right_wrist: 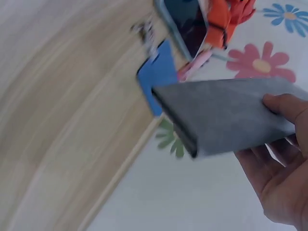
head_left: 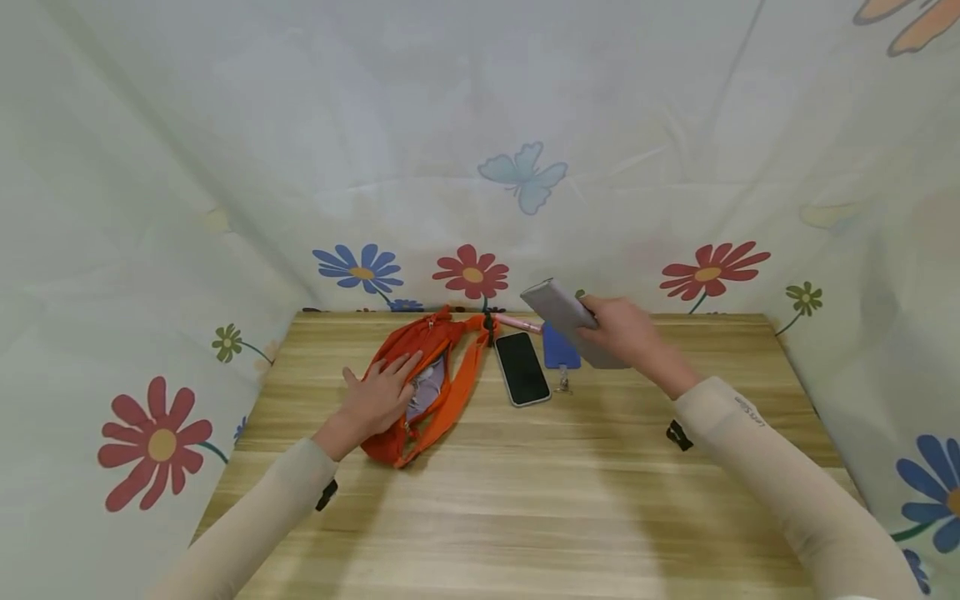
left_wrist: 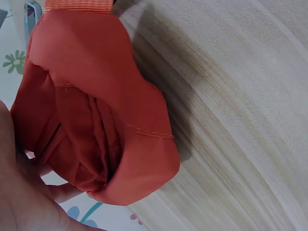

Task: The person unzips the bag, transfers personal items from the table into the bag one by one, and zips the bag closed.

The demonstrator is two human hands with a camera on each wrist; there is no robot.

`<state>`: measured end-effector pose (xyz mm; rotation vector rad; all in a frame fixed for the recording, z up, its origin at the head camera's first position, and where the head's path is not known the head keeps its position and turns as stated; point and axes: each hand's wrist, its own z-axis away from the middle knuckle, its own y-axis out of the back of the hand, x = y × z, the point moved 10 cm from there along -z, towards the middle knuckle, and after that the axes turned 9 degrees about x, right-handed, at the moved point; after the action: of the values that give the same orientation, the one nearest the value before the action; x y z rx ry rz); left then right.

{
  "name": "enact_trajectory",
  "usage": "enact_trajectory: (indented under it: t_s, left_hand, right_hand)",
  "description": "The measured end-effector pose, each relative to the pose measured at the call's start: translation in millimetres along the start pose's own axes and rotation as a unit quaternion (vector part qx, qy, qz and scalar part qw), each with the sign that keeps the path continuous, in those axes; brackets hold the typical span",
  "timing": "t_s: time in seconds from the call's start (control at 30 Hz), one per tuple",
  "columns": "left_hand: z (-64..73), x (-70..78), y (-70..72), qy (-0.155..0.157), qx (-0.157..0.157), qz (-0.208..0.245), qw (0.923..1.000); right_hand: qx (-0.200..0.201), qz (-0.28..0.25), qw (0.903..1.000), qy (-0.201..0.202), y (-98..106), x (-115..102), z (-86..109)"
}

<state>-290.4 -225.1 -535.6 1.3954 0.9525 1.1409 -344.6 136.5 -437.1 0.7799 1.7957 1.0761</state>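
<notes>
Head view: grey case (head_left: 561,310) slants, long axis pointing far left.

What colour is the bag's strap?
The strap is bright orange; the head view shows it best.

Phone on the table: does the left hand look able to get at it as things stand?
Probably yes: the phone lies uncovered, though the orange strap runs between it and the left hand.

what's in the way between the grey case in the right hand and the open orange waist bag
The smartphone and pink pen lie on the table between them, and the orange strap loops beside the waist bag. The grey case is held raised, so it could probably pass over all three.
</notes>
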Motion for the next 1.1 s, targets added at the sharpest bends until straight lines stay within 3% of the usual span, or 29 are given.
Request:
enact_trajectory:
  t_s: [0.2,0.27,0.33,0.47,0.7,0.97,1.07,1.1]
  left_hand:
    - [-1.8,-2.7,5.7,0.023,0.004,0.033,0.9992]
    - [-1.8,-2.4,7.0,0.026,0.005,0.033,0.9991]
    - [-2.0,-2.4,7.3,0.029,0.005,0.035,0.9990]
    - [-1.6,-2.5,7.2,0.031,0.008,0.033,0.9990]
    - [-1.1,-1.7,6.9,0.033,0.013,0.039,0.9986]
    - [0.5,1.0,10.0,0.021,0.022,0.030,0.9991]
    - [1.6,1.4,10.9,0.021,0.028,0.030,0.9990]
    - [2.1,1.3,10.5,0.021,0.028,0.029,0.9990]
  right_hand:
    - [-0.028,-0.109,0.9925,-0.049,-23.3,-15.1,-1.6]
    - [-0.045,-0.166,0.9829,-0.066,-35.8,-20.6,-1.2]
    - [-0.073,-0.230,0.9664,-0.089,-51.3,-27.4,0.4]
    - [-0.135,-0.352,0.9148,-0.144,-89.5,-45.4,8.0]
    - [-0.221,-0.459,0.8319,-0.220,-157.5,-83.4,18.3]
    - [-0.257,-0.577,0.7059,-0.320,-199.3,-112.3,17.1]
    - [-0.276,-0.606,0.6715,-0.325,-208.7,-123.7,14.7]
    - [-0.282,-0.613,0.6639,-0.323,-211.0,-127.5,13.4]
